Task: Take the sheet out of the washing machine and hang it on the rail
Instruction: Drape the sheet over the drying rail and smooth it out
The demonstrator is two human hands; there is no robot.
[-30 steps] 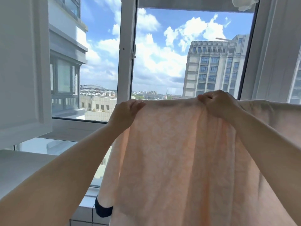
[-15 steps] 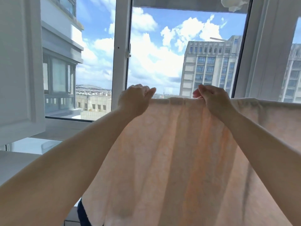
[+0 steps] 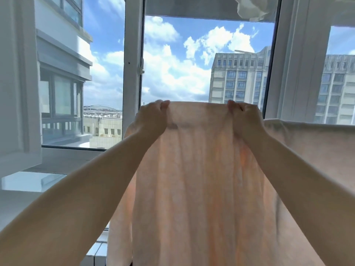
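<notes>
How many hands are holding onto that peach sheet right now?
2. The left hand grips the top edge of the sheet on its left side; the right hand grips the same edge further right. No others show.

Rail hidden under sheet (image 3: 201, 179); sheet cut off at bottom and right edges; white cloth (image 3: 249, 8) cropped at top.

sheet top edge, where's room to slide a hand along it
Free: the taut stretch of the sheet between the left hand and right hand. Also right of the right hand, toward the window frame. Left of the left hand the sheet drops away.
</notes>
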